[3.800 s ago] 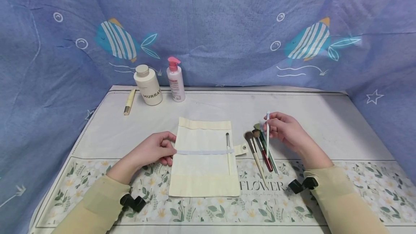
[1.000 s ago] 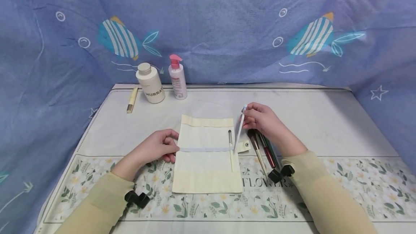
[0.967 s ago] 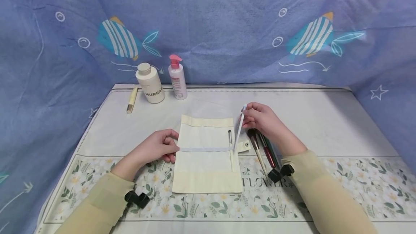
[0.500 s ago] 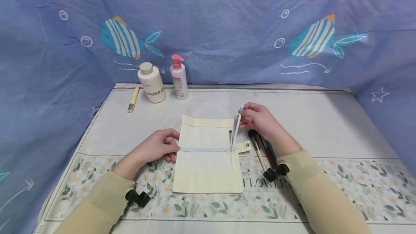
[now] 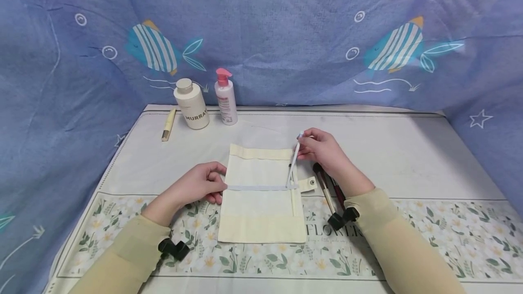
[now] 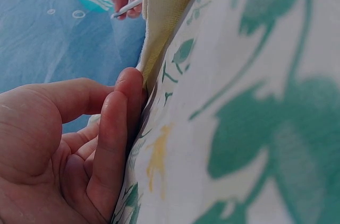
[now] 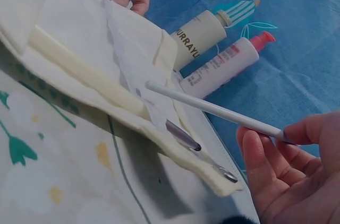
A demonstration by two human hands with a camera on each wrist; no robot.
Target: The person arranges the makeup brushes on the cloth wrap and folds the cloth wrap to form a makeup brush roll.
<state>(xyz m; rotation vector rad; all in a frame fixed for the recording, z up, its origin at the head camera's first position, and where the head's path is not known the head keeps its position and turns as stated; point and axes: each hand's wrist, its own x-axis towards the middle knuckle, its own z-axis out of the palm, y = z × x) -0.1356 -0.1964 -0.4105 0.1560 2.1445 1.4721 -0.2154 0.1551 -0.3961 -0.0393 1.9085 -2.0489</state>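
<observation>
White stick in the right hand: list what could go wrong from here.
The white stick might ride over the strap, since its tip is right at it. It could also nudge the brush tucked close by. If the left hand loses its edge hold, the cloth case could shift.

Bright, soft light in the head view, dimmer wrist views

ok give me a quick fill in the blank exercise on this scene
The white stick is pinched by the ____ hand.
In the head view, the left hand grips the case at its ____ edge.
The number of bottles standing at the back is ____.
The striped animals on the curtain are ____.

Missing words: right; left; two; fish.
</observation>
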